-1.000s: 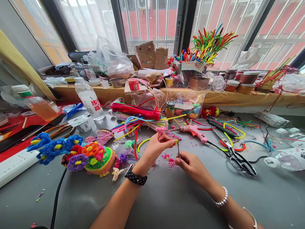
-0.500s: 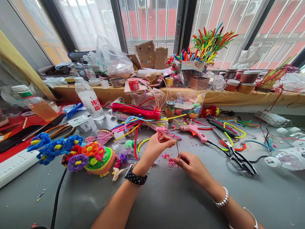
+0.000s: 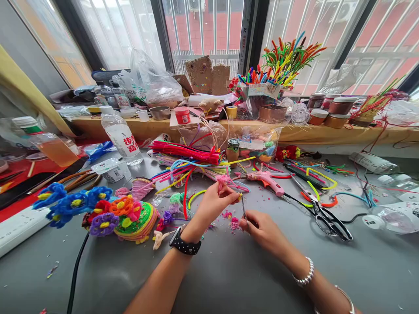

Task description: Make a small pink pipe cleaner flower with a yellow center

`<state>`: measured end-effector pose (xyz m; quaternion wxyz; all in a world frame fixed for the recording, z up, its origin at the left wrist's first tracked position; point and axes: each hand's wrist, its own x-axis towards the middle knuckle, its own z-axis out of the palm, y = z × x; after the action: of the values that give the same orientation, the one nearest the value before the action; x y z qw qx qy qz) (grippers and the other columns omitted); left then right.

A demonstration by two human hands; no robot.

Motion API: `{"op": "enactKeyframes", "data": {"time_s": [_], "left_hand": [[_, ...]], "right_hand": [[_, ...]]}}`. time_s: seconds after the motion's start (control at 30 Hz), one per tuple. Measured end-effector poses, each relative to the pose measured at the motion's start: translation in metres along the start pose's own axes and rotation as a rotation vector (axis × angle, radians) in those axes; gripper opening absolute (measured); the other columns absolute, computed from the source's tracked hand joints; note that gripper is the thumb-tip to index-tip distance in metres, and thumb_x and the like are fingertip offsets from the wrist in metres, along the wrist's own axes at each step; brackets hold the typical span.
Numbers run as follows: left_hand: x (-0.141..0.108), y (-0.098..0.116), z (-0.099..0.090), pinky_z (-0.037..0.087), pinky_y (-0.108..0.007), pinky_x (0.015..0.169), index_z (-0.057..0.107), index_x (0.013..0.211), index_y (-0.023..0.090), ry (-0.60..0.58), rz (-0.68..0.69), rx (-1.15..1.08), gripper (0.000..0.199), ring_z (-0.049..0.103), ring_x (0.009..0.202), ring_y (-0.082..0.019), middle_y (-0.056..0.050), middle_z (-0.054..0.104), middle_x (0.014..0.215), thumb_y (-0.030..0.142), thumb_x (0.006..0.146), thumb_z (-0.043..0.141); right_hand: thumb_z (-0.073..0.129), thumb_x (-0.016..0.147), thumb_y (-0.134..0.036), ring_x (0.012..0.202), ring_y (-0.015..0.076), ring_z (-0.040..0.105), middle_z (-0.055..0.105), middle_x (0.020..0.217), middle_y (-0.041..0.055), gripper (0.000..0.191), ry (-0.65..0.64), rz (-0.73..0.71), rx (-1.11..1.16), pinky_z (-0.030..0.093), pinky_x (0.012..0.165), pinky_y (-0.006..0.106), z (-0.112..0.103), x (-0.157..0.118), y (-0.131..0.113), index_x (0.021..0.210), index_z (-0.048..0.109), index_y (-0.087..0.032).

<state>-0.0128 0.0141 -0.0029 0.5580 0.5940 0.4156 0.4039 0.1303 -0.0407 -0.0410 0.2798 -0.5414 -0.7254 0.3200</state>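
Observation:
My left hand (image 3: 220,201) is closed on a pink fuzzy pipe cleaner piece (image 3: 223,179), which sticks up above the fingers. A small yellow bit shows at its thumb and fingertip. Close by on the right, my right hand (image 3: 258,224) is wrapped round small scissors (image 3: 243,207), their thin blades pointing up beside the yellow bit. The scissors' handles are mostly hidden by the fingers. Pink fuzz clippings (image 3: 234,223) lie on the grey table (image 3: 229,279) below and between both hands.
Pipe cleaner flowers (image 3: 78,203) stand at left beside a white power strip (image 3: 22,231). Behind the hands lies a bundle of red pipe cleaners (image 3: 186,151). To the right are a pink glue gun (image 3: 266,181), large scissors (image 3: 327,218) and a plastic bottle (image 3: 393,218).
Both hands keep nearly the same place and hold the same things. The scissor blades have shifted very slightly, and the camera view has moved a little.

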Motion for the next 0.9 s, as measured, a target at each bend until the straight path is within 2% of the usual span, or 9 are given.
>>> {"op": "enactKeyframes", "data": {"time_s": [0.33, 0.47, 0.7, 0.9], "left_hand": [[-0.0016, 0.0015, -0.0015, 0.043, -0.027, 0.063, 0.052, 0.059, 0.013, -0.054, 0.009, -0.012, 0.018, 0.054, 0.060, -0.012, -0.001, 0.058, 0.058, 0.026, 0.060, 0.065], [-0.0015, 0.0018, -0.0029, 0.043, -0.027, 0.062, 0.051, 0.057, 0.014, -0.053, 0.026, -0.039, 0.020, 0.054, 0.058, -0.012, 0.000, 0.057, 0.056, 0.026, 0.058, 0.066], [-0.0019, 0.0052, -0.0034, 0.044, -0.027, 0.060, 0.049, 0.054, 0.014, -0.029, 0.002, -0.076, 0.022, 0.053, 0.056, -0.011, 0.001, 0.056, 0.054, 0.025, 0.056, 0.068], [-0.0020, 0.0065, -0.0020, 0.045, -0.027, 0.061, 0.049, 0.053, 0.014, 0.004, -0.015, -0.098, 0.023, 0.054, 0.056, -0.012, 0.001, 0.055, 0.054, 0.026, 0.056, 0.069]], "right_hand": [[0.030, 0.079, -0.059, 0.050, 0.0102, 0.039, 0.046, 0.052, -0.0018, 0.050, 0.009, -0.017, -0.010, 0.027, 0.046, 0.021, -0.0003, -0.0015, -0.0013, 0.055, 0.040, -0.017], [0.031, 0.078, -0.060, 0.050, 0.0104, 0.040, 0.046, 0.051, -0.0014, 0.052, 0.040, -0.019, -0.015, 0.028, 0.046, 0.021, -0.0011, -0.0013, -0.0023, 0.052, 0.042, -0.016], [0.039, 0.080, -0.051, 0.047, 0.0101, 0.042, 0.046, 0.046, -0.0012, 0.049, 0.124, -0.002, -0.007, 0.032, 0.047, 0.021, -0.0010, -0.0012, -0.0032, 0.045, 0.043, -0.017], [0.037, 0.081, -0.050, 0.046, 0.0106, 0.043, 0.049, 0.046, -0.0004, 0.049, 0.131, 0.001, 0.006, 0.033, 0.046, 0.020, -0.0022, -0.0014, -0.0050, 0.046, 0.047, -0.017]]}}
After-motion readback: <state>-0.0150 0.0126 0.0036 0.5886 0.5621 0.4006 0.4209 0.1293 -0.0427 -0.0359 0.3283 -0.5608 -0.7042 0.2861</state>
